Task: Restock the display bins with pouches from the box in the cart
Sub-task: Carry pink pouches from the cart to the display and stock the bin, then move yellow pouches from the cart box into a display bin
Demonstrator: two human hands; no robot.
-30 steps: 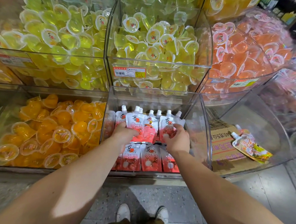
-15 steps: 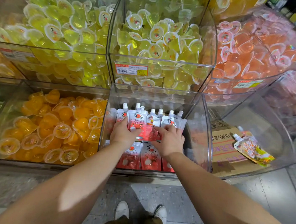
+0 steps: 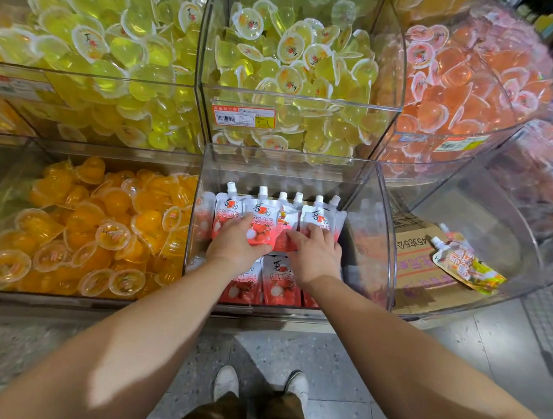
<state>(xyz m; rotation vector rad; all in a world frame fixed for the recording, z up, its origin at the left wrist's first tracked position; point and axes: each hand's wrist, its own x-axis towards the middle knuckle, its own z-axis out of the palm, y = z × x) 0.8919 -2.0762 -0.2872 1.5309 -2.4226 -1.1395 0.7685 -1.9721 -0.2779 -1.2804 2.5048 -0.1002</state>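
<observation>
Red-and-white spouted pouches stand in a row at the back of a clear lower bin, with more pouches lying flat in front. My left hand lies flat on the left pouches, fingers fairly straight. My right hand rests on the right pouches with its fingers spread over them. Neither hand plainly grips a pouch. The box and the cart are out of view.
A bin of orange jelly cups sits to the left. Yellow jelly cups fill the bins above, pink ones the upper right. The right lower bin holds cardboard and one yellow pouch. My shoes stand on the tiled floor.
My hands let go of the pouch bundle they were setting down and now lie flatter on the row, which stands further back in the bin.
</observation>
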